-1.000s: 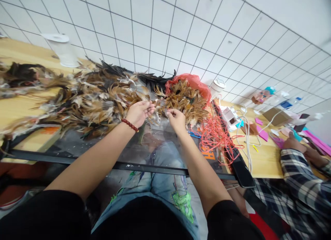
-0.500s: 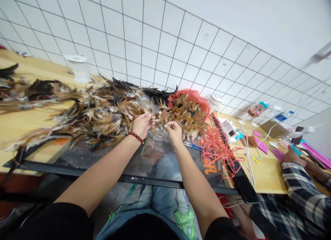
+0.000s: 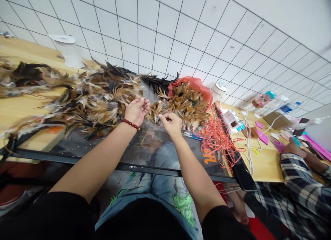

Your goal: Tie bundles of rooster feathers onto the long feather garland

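Observation:
My left hand [image 3: 136, 112], with a dark red bead bracelet [image 3: 130, 124] at the wrist, is turned palm up with its fingers curled inward. Whatever lies between those fingers is too small to make out. My right hand [image 3: 171, 125] pinches thumb and forefinger together beside a small tuft of brown feathers [image 3: 156, 110]; whether it grips the tuft is unclear. A large heap of brown, white and black feathers [image 3: 100, 104] spreads to the left. More brown feathers [image 3: 190, 104] lie in a red plastic bag [image 3: 198, 83] beyond my right hand.
Tangled orange-red cord [image 3: 216, 138] lies right of the blue-handled scissors [image 3: 192, 135]. A phone [image 3: 244, 176] rests at the table edge. White spools [image 3: 68, 50] stand by the tiled wall [image 3: 155, 37]. At right, a co-worker's plaid sleeve [image 3: 297, 174] is near coloured pieces [image 3: 262, 136].
My hands have moved slightly apart, the left one shifting left and turning its palm more upward. The right hand stays pinched. The camera view has tilted a little.

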